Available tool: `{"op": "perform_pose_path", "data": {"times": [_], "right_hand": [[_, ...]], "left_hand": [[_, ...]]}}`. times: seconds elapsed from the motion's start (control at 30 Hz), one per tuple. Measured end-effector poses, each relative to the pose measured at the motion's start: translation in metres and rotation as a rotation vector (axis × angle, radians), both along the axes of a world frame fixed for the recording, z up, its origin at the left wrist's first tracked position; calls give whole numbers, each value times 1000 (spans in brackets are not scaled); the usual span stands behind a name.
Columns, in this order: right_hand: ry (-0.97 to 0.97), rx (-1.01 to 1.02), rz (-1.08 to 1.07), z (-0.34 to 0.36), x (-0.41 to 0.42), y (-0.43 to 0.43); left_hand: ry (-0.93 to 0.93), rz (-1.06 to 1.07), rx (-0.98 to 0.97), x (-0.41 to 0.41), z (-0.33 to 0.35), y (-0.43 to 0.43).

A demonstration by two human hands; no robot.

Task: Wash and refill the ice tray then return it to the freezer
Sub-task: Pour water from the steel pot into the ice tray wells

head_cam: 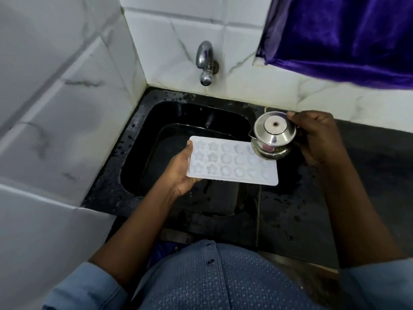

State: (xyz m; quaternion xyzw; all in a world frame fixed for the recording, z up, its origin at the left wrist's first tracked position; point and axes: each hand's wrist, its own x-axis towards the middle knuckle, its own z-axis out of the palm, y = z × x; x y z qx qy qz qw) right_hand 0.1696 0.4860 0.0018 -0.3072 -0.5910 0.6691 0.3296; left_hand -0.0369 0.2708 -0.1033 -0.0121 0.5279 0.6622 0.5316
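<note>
A white ice tray (232, 163) with star and round moulds is held level over the black sink (143, 130). My left hand (181, 173) grips its left end, thumb on the rim and fingers underneath. My right hand (317, 137) holds a small steel jug (273, 136) with a lid by its handle side. The jug hovers over the tray's far right corner, spout toward the tray. I cannot tell whether the moulds hold water.
A chrome tap (205, 63) sticks out of the white tiled wall above the sink. A dark tray or pan (169, 130) lies in the basin. The wet black counter (312, 209) runs to the right. A purple cloth (346, 34) hangs at the upper right.
</note>
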Motion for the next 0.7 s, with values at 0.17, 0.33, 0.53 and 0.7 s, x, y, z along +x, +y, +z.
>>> {"op": "perform_pose_path", "data": {"times": [0.17, 0.33, 0.53, 0.7], "right_hand": [[-97, 61, 109, 27, -37, -11], [-123, 141, 182, 42, -62, -32], [-234, 215, 262, 45, -78, -47], [-227, 232, 304, 43, -87, -49]], "left_hand": [[-1, 76, 52, -16, 20, -21], [4, 111, 66, -25, 31, -39], [-11, 150, 56, -27, 39, -51], [-27, 176, 99, -30, 41, -56]]}}
